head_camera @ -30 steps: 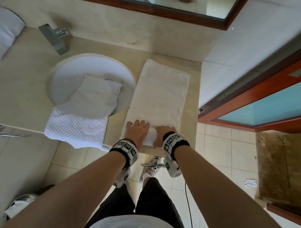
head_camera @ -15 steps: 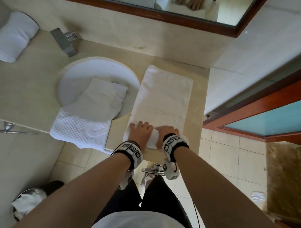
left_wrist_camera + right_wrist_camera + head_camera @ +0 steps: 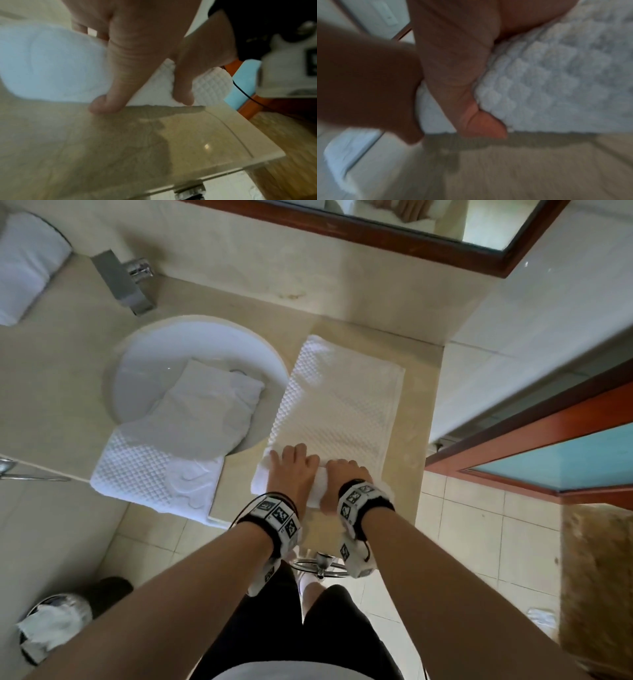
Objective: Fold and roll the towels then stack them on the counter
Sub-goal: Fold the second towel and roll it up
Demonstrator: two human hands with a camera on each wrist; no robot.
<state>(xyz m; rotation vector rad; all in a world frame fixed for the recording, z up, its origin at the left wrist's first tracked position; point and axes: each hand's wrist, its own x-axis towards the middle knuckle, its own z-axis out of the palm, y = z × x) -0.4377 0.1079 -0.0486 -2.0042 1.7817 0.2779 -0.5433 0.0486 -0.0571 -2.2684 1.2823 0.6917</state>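
A white waffle towel [image 3: 342, 405] lies flat, lengthwise, on the beige counter [image 3: 51, 371], right of the sink. Its near end is wound into a short roll [image 3: 317, 486]. My left hand [image 3: 291, 470] and right hand [image 3: 346, 474] sit side by side on that roll, fingers curled over its top. In the left wrist view my thumb [image 3: 106, 102] is tucked behind the roll [image 3: 51, 65], against the counter. The right wrist view shows my right thumb [image 3: 481, 121] pressed into the roll's base [image 3: 556, 81]. A second white towel [image 3: 191, 433] lies folded, half in the sink.
A round white sink [image 3: 154, 344] with a chrome faucet [image 3: 123, 282] is left of the towel. A rolled white towel [image 3: 24, 265] rests at the counter's far left. A wall and wooden door frame [image 3: 531, 440] close in on the right. A bin [image 3: 51, 628] stands on the floor, lower left.
Both hands have stayed on the roll and pushed it slightly forward along the towel. The head view has tilted, bringing the rolled towel at far left into sight.
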